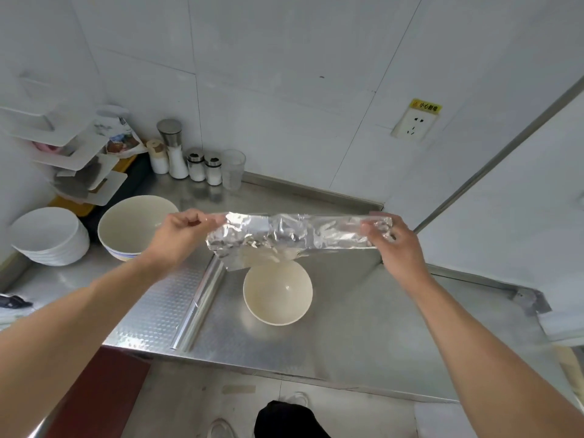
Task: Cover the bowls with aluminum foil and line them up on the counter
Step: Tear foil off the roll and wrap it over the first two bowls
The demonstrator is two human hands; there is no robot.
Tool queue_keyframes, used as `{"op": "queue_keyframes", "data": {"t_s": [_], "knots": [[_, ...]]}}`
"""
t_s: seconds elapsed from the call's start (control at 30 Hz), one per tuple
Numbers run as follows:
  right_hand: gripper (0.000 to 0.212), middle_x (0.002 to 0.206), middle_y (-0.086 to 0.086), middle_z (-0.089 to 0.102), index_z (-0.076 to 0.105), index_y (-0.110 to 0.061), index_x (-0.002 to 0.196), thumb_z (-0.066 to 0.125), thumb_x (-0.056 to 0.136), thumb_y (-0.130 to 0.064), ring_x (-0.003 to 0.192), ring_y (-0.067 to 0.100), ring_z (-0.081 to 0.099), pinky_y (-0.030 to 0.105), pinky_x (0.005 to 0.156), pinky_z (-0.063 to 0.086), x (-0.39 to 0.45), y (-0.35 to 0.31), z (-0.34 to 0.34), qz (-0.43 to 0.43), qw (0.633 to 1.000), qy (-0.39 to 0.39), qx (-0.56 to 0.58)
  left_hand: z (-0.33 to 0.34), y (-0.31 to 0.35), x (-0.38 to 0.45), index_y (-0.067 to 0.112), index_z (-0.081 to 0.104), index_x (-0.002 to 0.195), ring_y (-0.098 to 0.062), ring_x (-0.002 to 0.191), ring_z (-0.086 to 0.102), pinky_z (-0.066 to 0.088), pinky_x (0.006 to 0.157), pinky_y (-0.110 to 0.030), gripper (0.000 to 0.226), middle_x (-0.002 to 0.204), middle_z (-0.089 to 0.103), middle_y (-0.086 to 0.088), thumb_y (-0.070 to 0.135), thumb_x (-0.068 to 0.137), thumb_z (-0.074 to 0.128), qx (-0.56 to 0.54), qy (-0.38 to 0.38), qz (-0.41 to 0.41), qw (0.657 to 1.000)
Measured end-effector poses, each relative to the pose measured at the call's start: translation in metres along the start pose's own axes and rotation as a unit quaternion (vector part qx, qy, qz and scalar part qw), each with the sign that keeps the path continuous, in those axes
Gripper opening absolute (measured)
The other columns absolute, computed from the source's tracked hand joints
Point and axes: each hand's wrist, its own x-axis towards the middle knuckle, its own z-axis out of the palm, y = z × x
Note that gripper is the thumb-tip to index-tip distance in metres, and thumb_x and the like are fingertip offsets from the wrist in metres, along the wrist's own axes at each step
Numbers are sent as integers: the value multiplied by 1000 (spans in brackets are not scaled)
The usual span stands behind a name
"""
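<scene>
At the centre of the frame we see the left hand (181, 230) pinching the left end of a crumpled foil sheet (294, 233), fingers curled onto its upper corner. The right hand (390, 238) grips the other end, thumb and fingers closed around the foil's right edge. Between the two hands the sheet is stretched out in the air as a long band, wrinkled, with its lower left part sagging down toward the counter.

Just below the foil sits a small cream bowl (278, 294) — upright, uncovered, standing on the steel counter (363, 327). The sagging flap of foil overlaps the bowl's far rim in the picture; we cannot tell whether they touch.

Left of the small bowl a foil roll (197, 311) lies on the counter, running diagonally from the lower centre up toward the foil sheet. Further left, partly hidden behind the left hand, stands a large cream bowl (134, 227), also uncovered. At the left edge of the frame is a stack of white bowls (50, 237).

Toward the upper left, against the tiled wall, a row of shakers and jars (196, 164) stands at the back of the counter — beside a white rack (72, 153). A wall socket (414, 121) shows at the upper right.
</scene>
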Motion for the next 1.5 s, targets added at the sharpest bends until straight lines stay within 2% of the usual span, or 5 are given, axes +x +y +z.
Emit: {"op": "queue_keyframes", "data": {"t_s": [0.3,0.67,0.8,1.0,1.5], "knots": [[45,87,7,79,61,-23,51,75,88,-45,90,13,76,32,68,57,1,0,26,78,991,13,112,25,-11,11,14,58,76,-15,48,44,39,54,-29,36,60,58,-8,40,100,65,-30,86,-40,995],[29,95,16,77,79,-16,98,75,87,-42,73,22,65,25,60,43,-7,27,35,185,973,-34,133,25,-38,5,8,54,79,-24,30,40,32,33,-21,40,48,49,-18,39,100,66,-61,54,-92,992],[23,94,2,80,77,-9,96,75,92,-32,114,41,62,25,54,49,-1,31,33,170,973,5,154,22,-34,5,9,61,92,-15,44,47,35,47,-24,23,56,58,-4,28,94,74,-65,-11,-147,987],[29,86,-5,76,68,-10,84,67,96,-36,59,-3,65,19,56,43,-1,21,29,190,971,-25,140,19,-36,5,11,65,91,-10,46,45,37,49,-24,18,56,57,3,26,93,75,-64,-26,-152,986],[40,49,-7,47,65,-13,75,64,95,-48,43,9,38,28,56,36,12,-79,7,-86,973,-185,-108,36,54,-16,30,60,133,-9,107,68,50,100,-34,69,116,73,8,69,78,75,89,-194,33,976]]}}
